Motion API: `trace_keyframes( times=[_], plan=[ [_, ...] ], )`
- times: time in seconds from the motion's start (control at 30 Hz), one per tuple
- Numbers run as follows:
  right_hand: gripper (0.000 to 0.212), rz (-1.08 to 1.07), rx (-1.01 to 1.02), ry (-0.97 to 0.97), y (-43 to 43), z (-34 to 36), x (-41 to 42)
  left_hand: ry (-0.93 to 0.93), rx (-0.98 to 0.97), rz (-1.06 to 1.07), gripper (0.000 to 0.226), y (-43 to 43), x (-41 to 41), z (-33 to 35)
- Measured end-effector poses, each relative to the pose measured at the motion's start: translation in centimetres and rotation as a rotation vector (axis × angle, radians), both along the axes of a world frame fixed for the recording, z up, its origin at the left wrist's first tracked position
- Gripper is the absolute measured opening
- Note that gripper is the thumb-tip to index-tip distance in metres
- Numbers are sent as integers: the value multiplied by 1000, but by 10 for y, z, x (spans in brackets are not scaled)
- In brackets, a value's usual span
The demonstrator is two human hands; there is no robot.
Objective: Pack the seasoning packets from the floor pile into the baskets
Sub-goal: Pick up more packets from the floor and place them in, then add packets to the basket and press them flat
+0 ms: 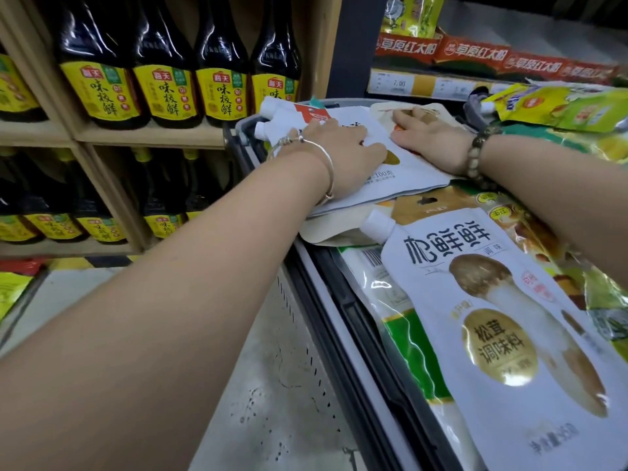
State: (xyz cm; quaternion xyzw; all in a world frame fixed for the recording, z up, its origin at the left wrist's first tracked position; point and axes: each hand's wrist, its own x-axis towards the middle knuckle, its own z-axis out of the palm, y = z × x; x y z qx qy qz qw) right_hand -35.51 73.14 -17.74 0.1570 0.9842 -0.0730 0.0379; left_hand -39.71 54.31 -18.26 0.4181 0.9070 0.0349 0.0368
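White spouted pouches [407, 171] lie stacked at the far end of the grey basket [350, 334]. Two caps show at their left, but the pouches beneath cannot be counted. The left hand [343, 154], wearing a silver bangle, presses flat on the top pouch with its fingers straight and spread. The right hand [431, 137], wearing a bead bracelet, lies flat just beside it, its fingertips on a mostly hidden beige packet [382, 108]. Neither hand grips anything. At the near end, one mushroom-seasoning pouch [492, 334] lies on top, its lower edge cut off by the frame. It covers much of a green-and-white packet [407, 351]. Four dark sauce bottles [102, 62] with yellow labels stand on the upper shelf, and a fifth is cut off at the left.
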Motion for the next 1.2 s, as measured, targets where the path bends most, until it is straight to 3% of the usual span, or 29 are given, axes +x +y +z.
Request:
trace_keyframes(
  times=[0.3, 0.43, 0.53, 0.63, 0.7, 0.87, 0.97, 1.1, 1.2],
  plan=[
    [61, 32, -12, 1, -3, 4, -4, -102, 207, 112, 51, -3, 4, -1],
    [65, 27, -26, 134, -21, 18, 0, -151, 237, 84, 56, -11, 5, 1],
    [65, 125, 23, 241, -51, 32, -6, -325, 733, 161, 22, -38, 6, 5],
    [69, 270, 102, 310, -94, 47, -17, -347, 1109, 271, 21, -89, -1, 10],
    [69, 376, 123, 286, -128, 49, -29, -306, 1105, 338, 22, -131, -8, 8],
    [69, 512, 196, 94, -230, 31, -84, -153, 812, 565, 34, -250, -27, -19],
    [68, 569, 237, 38, -298, 8, -110, -126, 760, 711, 44, -320, -33, -43],
    [67, 638, 169, 57, -384, -35, -126, -122, 838, 906, 43, -414, -42, -80],
    [68, 647, 29, 0, -445, -69, -129, -129, 770, 985, 42, -477, -43, -103]
  ],
)
